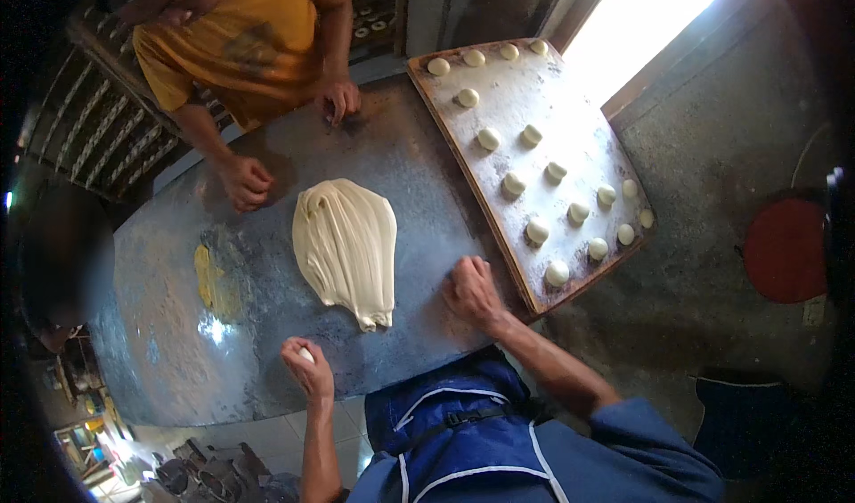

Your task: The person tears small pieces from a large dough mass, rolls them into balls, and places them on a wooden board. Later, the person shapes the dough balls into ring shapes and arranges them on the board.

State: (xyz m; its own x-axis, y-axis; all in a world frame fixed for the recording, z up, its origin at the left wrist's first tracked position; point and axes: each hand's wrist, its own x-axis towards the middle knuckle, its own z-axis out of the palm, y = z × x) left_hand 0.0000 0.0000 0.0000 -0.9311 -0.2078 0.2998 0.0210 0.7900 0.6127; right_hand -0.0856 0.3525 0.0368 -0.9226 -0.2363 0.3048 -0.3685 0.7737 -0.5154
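Note:
A large pale slab of dough, stretched and creased lengthwise, lies on the dark worktable. Close to the table's near edge, my left hand is curled around a small white dough ball, part of which shows between thumb and fingers. My right hand is lowered to the tabletop beside the tray, fingers bent inward; whatever lies under the palm is hidden. Several round dough balls sit spaced apart on the floured wooden tray at the right.
Across the table stands a co-worker in a yellow shirt, with one closed hand and another hand over the table. A yellow smear marks the tabletop left of the slab. A round red object is at far right.

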